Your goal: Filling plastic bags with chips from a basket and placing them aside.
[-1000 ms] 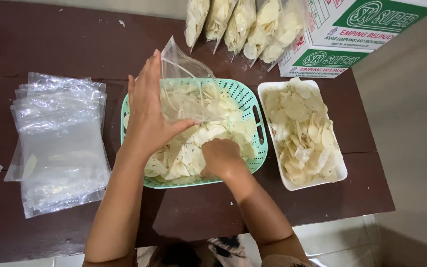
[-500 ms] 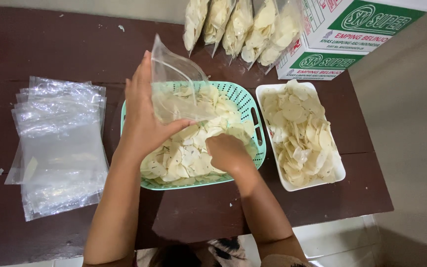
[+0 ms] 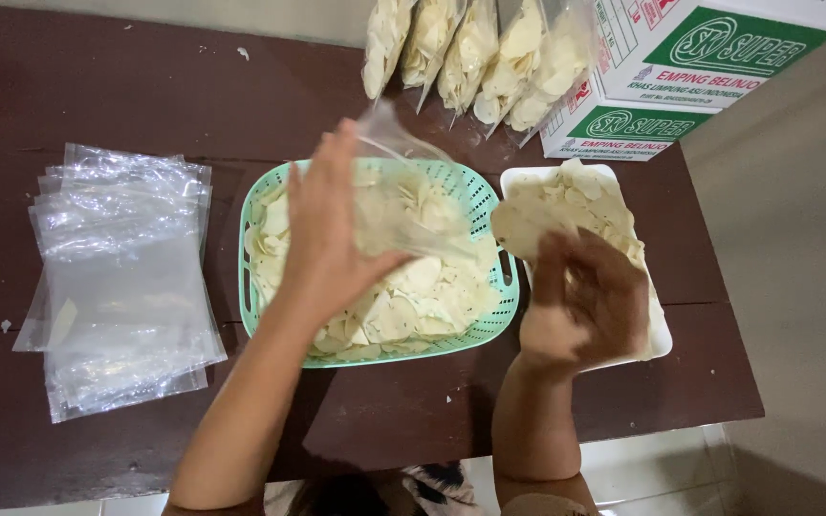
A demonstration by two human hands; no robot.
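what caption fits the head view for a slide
Left hand holds a clear plastic bag over a green plastic basket; right hand lifts pale chips.

1 basket, 1 tray, 2 boxes, 5 filled bags.

Two bare forearms reach into view from the bottom edge. The left hand and the right hand wear no gloves, and no rings, watch or bracelets show on the fingers or wrists. Both arms are uncovered to past the elbow, so no sleeves show. At the bottom edge, between the arms, a strip of patterned cloth shows, dark and pale.
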